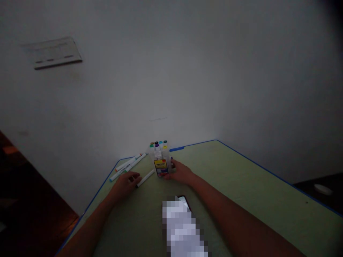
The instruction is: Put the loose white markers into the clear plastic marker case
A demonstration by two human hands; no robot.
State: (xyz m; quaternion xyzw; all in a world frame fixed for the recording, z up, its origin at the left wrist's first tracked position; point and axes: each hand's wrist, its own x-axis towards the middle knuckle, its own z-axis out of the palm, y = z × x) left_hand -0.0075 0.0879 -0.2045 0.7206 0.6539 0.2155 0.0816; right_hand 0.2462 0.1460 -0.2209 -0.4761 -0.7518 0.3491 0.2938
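The right hand rests against the right side of the clear marker case, fingers curled round it and holding it upright on the green table. Coloured marker caps show at the top of the case. Left of the case, the left hand lies flat on the table, fingers loose, touching a white marker. More markers lie beyond it, farther left of the case. A phone lies in front of the case.

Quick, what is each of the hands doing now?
Left hand: resting on the table, fingers touching a loose marker; not gripping it.
Right hand: holding the side of the marker case.
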